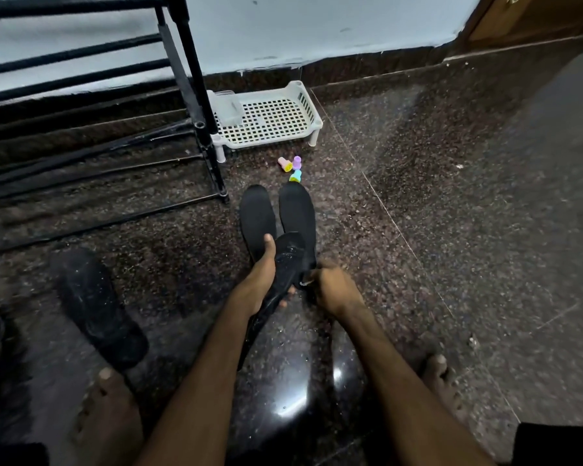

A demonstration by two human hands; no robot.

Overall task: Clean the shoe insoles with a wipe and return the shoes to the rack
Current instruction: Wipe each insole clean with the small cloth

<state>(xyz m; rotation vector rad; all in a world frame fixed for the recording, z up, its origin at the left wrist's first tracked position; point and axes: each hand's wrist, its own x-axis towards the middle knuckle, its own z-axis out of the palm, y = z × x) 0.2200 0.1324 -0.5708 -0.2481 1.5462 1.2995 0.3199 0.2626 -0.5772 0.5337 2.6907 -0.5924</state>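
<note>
Nearest: our two bare forearms, with the left foot (105,408) and right foot (441,378) on the floor (418,230) to either side.

Left hand (261,280): clamped on a black shoe (288,264), thumb over the top and fingers beneath, holding it off the floor.

Right hand (334,289): fingers curled, pinching the near rim of the same shoe. A small pale speck shows at the fingertips; we cannot tell what it is.

Just beyond the hands: two black insoles (256,213), side by side on the floor, their near ends hidden behind the held shoe.

Well to the left: a second shoe (98,307) on the floor, near the left foot.

Farther out: three small coloured toys (292,166), then a white slotted tray (266,119) beside the foot of the black rack (196,95).

Step, as we judge it: the insoles are out and the wiping is still to come. We cannot make out a wipe anywhere. The next move calls for setting the shoe down, getting a wipe into one hand, and pinning an insole flat with the other. Racking the shoes comes last.
</note>
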